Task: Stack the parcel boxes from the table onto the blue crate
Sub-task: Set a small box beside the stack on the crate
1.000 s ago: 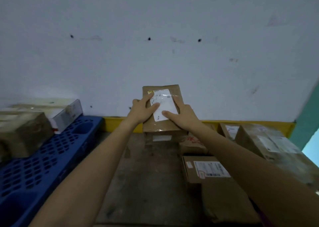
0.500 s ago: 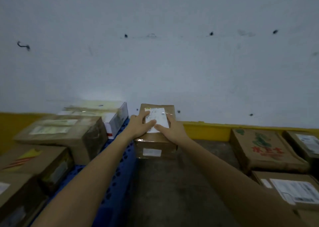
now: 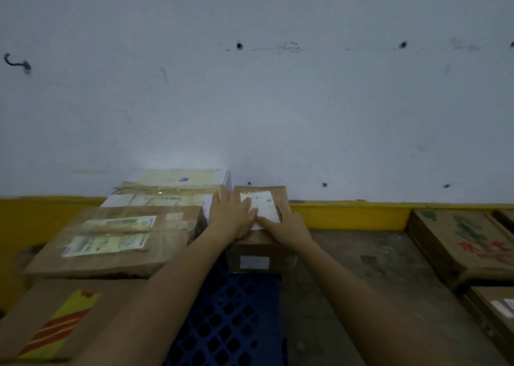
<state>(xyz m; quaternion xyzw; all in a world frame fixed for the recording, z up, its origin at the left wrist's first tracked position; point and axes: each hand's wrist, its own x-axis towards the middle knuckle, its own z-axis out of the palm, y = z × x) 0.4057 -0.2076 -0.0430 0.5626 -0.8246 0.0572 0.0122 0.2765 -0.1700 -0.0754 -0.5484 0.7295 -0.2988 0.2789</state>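
Leftward is where the small box [image 3: 278,256] has gone since half a second ago: it was above the seam between blue crate [image 3: 230,318] and bench [image 3: 367,276], and now it sits down on the crate's far right corner, close to the wall [image 3: 250,101].

Both hands are on it. The left hand [image 3: 229,218] covers its left top edge, thumb across the white label and fingers [image 3: 221,200] reaching along the side next to the white box [image 3: 178,178]. The right hand [image 3: 290,228] clasps the right top edge, thumb pointing in to meet the left one. How far the fingers wrap down either side is hidden.

Its long axis runs straight away from the person, toward the wall, square with the crate's edge. It stands just beside the white box and the taped brown box [image 3: 119,240]; I cannot tell whether it touches them.

Placement looks all but done, so letting go seems next. More boxes wait on the bench to the right, the printed box [image 3: 459,243] among them. They lie nearer the right hand, so the next reach probably swings that way.
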